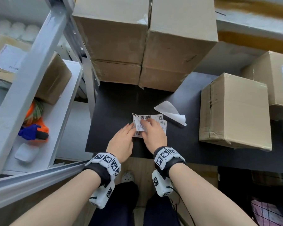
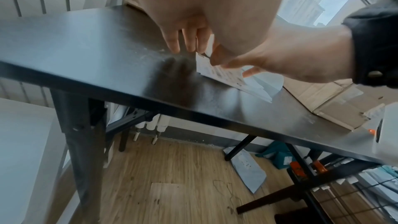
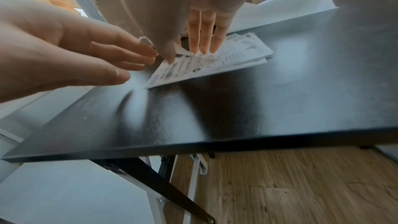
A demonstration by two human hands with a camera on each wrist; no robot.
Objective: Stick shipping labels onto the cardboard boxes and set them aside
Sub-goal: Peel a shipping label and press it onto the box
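I see both hands over a small stack of shipping labels (image 1: 149, 123) lying on the black table (image 1: 114, 101) in front of me. My right hand (image 1: 153, 133) rests on the stack with straight fingers, its thumb lifting the near corner of the top label. My left hand (image 1: 122, 141) meets that corner at the stack's left edge, fingers nearly straight; whether it pinches the paper I cannot tell. A peeled backing sheet (image 1: 170, 111) lies just beyond, a taped cardboard box (image 1: 235, 110) to the right.
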